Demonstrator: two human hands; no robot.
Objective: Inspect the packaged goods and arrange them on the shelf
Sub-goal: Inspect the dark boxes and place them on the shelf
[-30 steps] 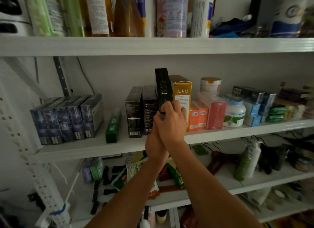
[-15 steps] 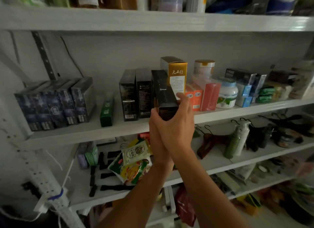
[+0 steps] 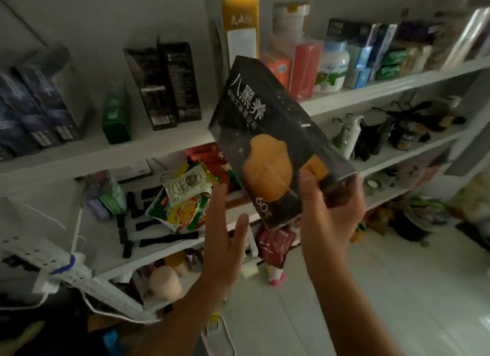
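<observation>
DIM LIGHT, HEAD CAM: A person holds a black box (image 3: 267,132) up for a look in front of a white shelf (image 3: 159,148). The box is tilted, w/ its printed face toward the camera & its top leaning left. The right hand (image 3: 328,212) grips it by the lower right corner only: thumb (image 3: 307,180) pressed on the front, the other fingers wrapped behind & mostly hidden. The left hand (image 3: 222,239) is flat & empty, fingers straight, thumb apart, just beside the box's lower edge; whether it touches can't be told. The box is in the air, clear of the shelf, above a tiled floor (image 3: 384,276). On the shelf behind, two black boxes (image 3: 164,85) stand upright near a tall yellow box (image 3: 238,24), w/ a red pack (image 3: 305,69) & a white jar (image 3: 331,69) further right. A green box (image 3: 116,117) stands to the left. Snack packets (image 3: 183,199) lie heaped on the shelf below.

Judging by the pose, inspection is under way & shelving is yet to come. Main risk: a one-corner grip on a tilted box could let it pivot or slip, esp. if the left hand takes no weight, & it'd drop to the floor or onto the packets. Second risk: the spot btwn the black boxes & the yellow box looks narrow, so a skewed placement could topple the neighbours
</observation>
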